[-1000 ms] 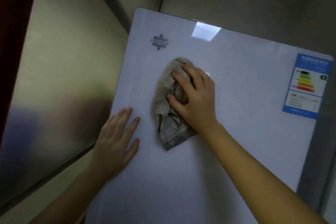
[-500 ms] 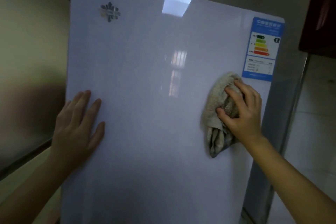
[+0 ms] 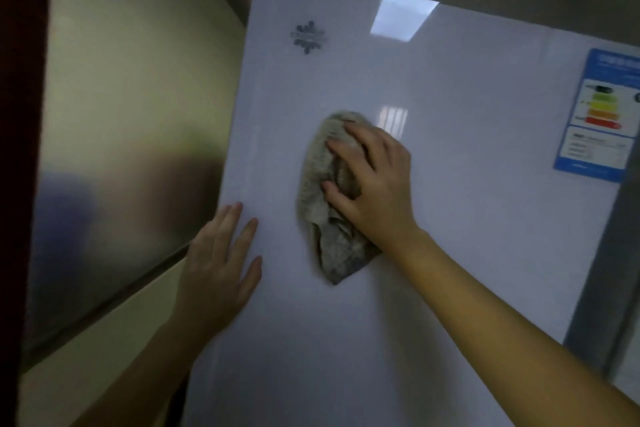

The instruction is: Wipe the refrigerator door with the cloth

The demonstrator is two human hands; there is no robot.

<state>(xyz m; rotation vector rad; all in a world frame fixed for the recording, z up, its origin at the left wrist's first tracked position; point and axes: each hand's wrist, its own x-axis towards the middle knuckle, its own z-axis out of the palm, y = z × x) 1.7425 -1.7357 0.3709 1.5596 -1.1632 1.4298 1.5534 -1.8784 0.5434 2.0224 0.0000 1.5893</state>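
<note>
From the head camera, your right hand [image 3: 377, 184] presses a bunched grey cloth [image 3: 313, 180] against the white refrigerator door [image 3: 467, 236]. Its fingers are bent over the wad, with the thumb dug into the folds. The cloth sits under and to the left of that hand, and a loose tail hangs below your wrist. Your left hand [image 3: 218, 270] lies flat on the door, lower and to the left of the cloth, fingers straight and holding nothing. A snowflake emblem [image 3: 308, 37] is above the cloth. A blue energy label [image 3: 599, 121] is well off to the right of your right hand.
</note>
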